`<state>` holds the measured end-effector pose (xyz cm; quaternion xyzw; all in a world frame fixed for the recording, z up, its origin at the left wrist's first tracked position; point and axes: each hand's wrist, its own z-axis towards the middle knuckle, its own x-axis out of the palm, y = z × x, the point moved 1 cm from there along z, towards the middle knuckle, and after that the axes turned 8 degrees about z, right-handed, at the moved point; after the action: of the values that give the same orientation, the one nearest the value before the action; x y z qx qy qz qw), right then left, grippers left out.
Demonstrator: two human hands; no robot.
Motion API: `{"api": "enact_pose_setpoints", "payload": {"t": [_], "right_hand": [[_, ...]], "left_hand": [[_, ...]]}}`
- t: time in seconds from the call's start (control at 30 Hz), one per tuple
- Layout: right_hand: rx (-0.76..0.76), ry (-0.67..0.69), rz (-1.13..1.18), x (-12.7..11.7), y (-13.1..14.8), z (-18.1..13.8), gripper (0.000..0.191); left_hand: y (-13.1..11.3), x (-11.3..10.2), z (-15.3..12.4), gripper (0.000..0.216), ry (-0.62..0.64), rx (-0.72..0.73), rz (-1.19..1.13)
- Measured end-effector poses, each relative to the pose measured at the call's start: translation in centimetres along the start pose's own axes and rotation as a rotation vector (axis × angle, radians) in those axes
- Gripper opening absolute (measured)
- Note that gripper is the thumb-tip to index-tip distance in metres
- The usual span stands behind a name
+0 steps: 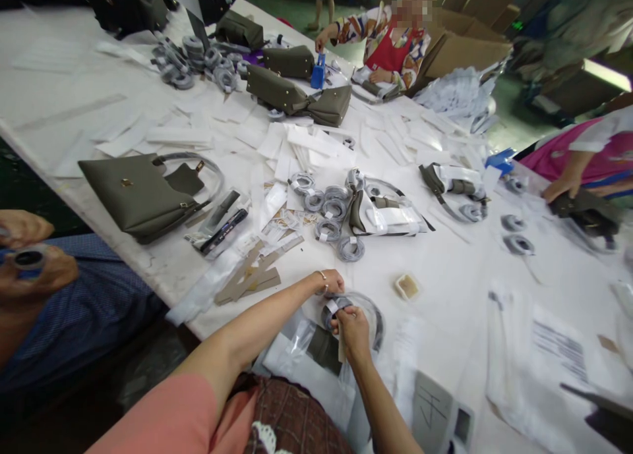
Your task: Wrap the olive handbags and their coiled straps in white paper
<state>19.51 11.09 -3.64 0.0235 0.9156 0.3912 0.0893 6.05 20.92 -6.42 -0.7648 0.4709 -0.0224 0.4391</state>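
Observation:
A grey-wrapped coiled strap (330,314) with a white band sits over a partly wrapped olive handbag (324,350) at the table edge before me. My right hand (353,329) is closed on the near side of the coil, thumb and fingers pinching it. A narrow beige strip hangs below those fingers. At the far side of the coil, my left hand (335,282) has its fingers curled together; what they hold is hidden. The bag's wrapped handle (380,319) arches out to the right of both hands. Clear plastic and white paper cover part of the bag.
Beyond my hands lie several coiled straps (333,207) and another wrapped bag (388,213). An olive handbag (126,194) and a black marker (225,231) are at left. A small dish (406,286) stands at right. Co-workers' hands (37,263) are at the left and far sides.

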Motion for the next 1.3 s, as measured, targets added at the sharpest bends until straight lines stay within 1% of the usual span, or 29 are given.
{"api": "enact_pose_setpoints", "payload": {"t": [0.17, 0.27, 0.33, 0.4, 0.47, 0.53, 0.63, 0.73, 0.9, 0.97, 1.1, 1.2, 1.3], "right_hand": [[-0.076, -0.064, -0.017, 0.0, -0.9, -0.8, 0.028], [-0.042, -0.094, 0.014, -0.2, -1.2, -1.1, 0.029], [0.024, -0.059, 0.086, -0.4, -1.2, -1.0, 0.030], [0.060, 0.009, 0.178, -0.6, -1.1, -0.7, 0.030], [0.048, 0.068, 0.256, -0.8, -0.9, -0.4, 0.032], [0.022, 0.093, 0.294, -0.9, -0.8, -0.2, 0.034], [0.003, 0.102, 0.317, -0.9, -0.7, -0.1, 0.035], [-0.004, 0.109, 0.313, -0.8, -0.6, 0.0, 0.035], [0.039, 0.123, 0.294, -1.1, -0.1, 0.4, 0.041], [0.063, 0.141, 0.303, -1.2, 0.2, 0.7, 0.041], [0.084, 0.157, 0.283, -1.0, 0.9, 1.2, 0.040], [0.084, 0.148, 0.273, -0.7, 1.4, 1.5, 0.039], [0.075, 0.180, 0.329, -0.4, 1.8, 1.5, 0.035]], "left_hand": [[-0.1, 0.1, -0.6, 0.021, 0.031, 0.017, -0.049], [-0.3, 0.4, -1.0, 0.020, 0.035, 0.019, -0.056], [-0.4, 0.5, -1.4, 0.020, 0.031, 0.018, -0.051], [-0.6, 0.6, -1.6, 0.022, 0.023, 0.012, -0.040], [-0.8, 0.7, -1.7, 0.024, 0.003, -0.008, -0.024], [-1.0, 0.7, -1.6, 0.022, -0.032, -0.042, 0.002], [-0.8, 0.8, -1.5, 0.008, -0.060, -0.096, 0.041], [-0.4, 0.8, -1.4, 0.017, -0.042, -0.121, 0.047], [-0.5, 0.2, -1.3, 0.015, -0.056, -0.117, 0.001], [-0.8, -0.1, -1.0, 0.017, -0.058, -0.114, -0.007], [-0.9, -0.5, -0.4, 0.013, -0.061, -0.126, 0.018], [-1.0, -0.7, -0.1, 0.012, -0.108, -0.160, 0.060], [-1.0, -1.0, -0.1, 0.017, -0.205, -0.199, 0.106]]}}
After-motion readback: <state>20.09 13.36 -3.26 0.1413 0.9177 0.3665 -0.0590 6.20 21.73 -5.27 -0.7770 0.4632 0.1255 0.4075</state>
